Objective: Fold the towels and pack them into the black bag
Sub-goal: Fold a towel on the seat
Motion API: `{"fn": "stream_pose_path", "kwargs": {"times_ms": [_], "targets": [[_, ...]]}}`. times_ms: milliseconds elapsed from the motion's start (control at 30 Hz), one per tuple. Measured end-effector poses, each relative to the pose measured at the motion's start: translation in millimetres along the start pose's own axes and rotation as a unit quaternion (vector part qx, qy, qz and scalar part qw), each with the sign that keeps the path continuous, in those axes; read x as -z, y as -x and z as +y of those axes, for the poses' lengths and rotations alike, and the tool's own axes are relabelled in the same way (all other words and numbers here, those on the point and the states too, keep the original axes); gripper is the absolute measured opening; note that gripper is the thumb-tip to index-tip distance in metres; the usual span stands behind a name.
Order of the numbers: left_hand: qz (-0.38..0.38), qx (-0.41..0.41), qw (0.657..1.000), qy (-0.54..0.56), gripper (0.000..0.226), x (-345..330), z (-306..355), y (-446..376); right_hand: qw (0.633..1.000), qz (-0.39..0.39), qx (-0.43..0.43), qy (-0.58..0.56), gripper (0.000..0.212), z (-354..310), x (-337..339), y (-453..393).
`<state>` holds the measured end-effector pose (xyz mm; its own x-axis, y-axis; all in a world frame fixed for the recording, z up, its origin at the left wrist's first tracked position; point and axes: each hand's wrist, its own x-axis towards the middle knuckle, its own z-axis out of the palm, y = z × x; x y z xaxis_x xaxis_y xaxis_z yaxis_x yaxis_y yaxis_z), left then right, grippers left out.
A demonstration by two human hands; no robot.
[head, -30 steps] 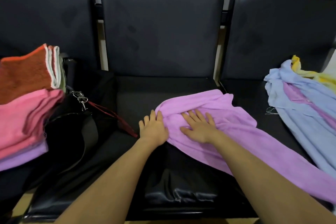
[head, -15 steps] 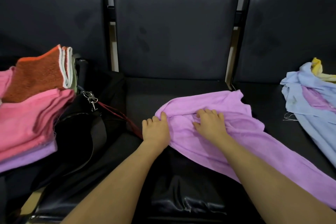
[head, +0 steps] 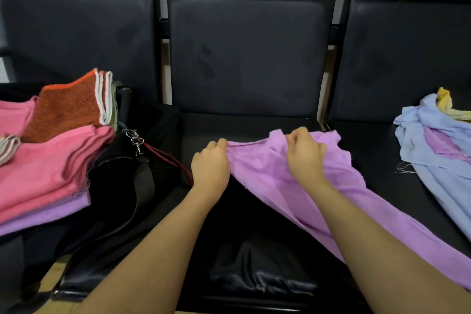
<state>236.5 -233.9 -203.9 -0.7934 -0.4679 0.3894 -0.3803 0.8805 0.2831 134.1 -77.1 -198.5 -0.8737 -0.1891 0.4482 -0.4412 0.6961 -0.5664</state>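
Note:
A purple towel (head: 339,201) lies across the middle black seat and trails off toward the lower right. My left hand (head: 210,166) pinches its far left corner. My right hand (head: 304,154) grips the far edge a little to the right, and the edge is lifted between the two hands. The black bag (head: 127,181) sits on the left seat with a strap and a metal clip. Folded towels (head: 48,160), pink, rust-orange and purple, are stacked at its left side.
Unfolded light blue, purple and yellow towels (head: 433,140) lie heaped on the right seat. Dark seat backs (head: 244,53) rise right behind the work area. A red cord (head: 168,158) runs from the bag's clip toward my left hand.
Both hands went from pressing flat on the purple towel to curling round its far edge and lifting it. The view shifted slightly left.

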Motion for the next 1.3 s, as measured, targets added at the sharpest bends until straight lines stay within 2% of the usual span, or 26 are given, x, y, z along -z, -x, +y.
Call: {"fn": "stream_pose_path", "kwargs": {"times_ms": [67,167,267,367,500,600,733,800,967,1067,1100,1167,1233,1300], "targets": [[0.022,0.029,0.995,0.097,0.036,5,2,0,0.995,0.031,-0.021,-0.088,0.014,-9,11,-4],[0.072,0.083,0.956,0.272,0.034,12,9,-2,0.982,0.061,-0.011,-0.176,0.017,-25,26,-6],[0.081,0.097,0.935,0.333,0.033,20,22,-1,0.970,0.035,0.015,-0.241,0.020,-37,36,-5],[0.039,0.049,0.929,0.366,0.033,29,36,1,0.951,-0.006,0.037,-0.307,0.010,-50,43,-1],[-0.058,-0.039,0.936,0.345,0.015,30,49,7,0.936,-0.081,0.088,-0.331,0.010,-57,53,0],[-0.040,-0.027,0.934,0.355,0.023,28,49,8,0.940,-0.093,0.097,-0.313,0.009,-53,57,-1],[0.012,-0.015,0.945,0.327,0.023,30,44,7,0.956,-0.032,0.091,-0.277,0.008,-41,51,0],[0.016,-0.001,0.949,0.313,0.021,31,41,6,0.955,-0.033,0.081,-0.283,0.008,-38,49,2],[0.025,0.024,0.960,0.277,0.021,33,31,3,0.962,-0.163,0.035,-0.218,0.005,-30,34,14],[0.020,0.015,0.964,0.265,0.021,32,25,5,0.960,-0.223,0.054,-0.158,0.011,-28,22,21],[0.019,0.010,0.966,0.258,0.021,31,24,6,0.963,-0.221,0.069,-0.137,0.016,-30,19,23],[0.026,0.006,0.970,0.242,0.021,30,21,7,0.975,-0.158,0.102,-0.118,0.024,-32,15,26],[0.035,0.014,0.972,0.232,0.021,32,18,6,0.983,-0.060,0.149,-0.093,0.022,-35,14,29],[0.045,0.012,0.974,0.220,0.020,33,13,6,0.982,-0.037,0.178,-0.058,0.015,-36,11,27]]}}
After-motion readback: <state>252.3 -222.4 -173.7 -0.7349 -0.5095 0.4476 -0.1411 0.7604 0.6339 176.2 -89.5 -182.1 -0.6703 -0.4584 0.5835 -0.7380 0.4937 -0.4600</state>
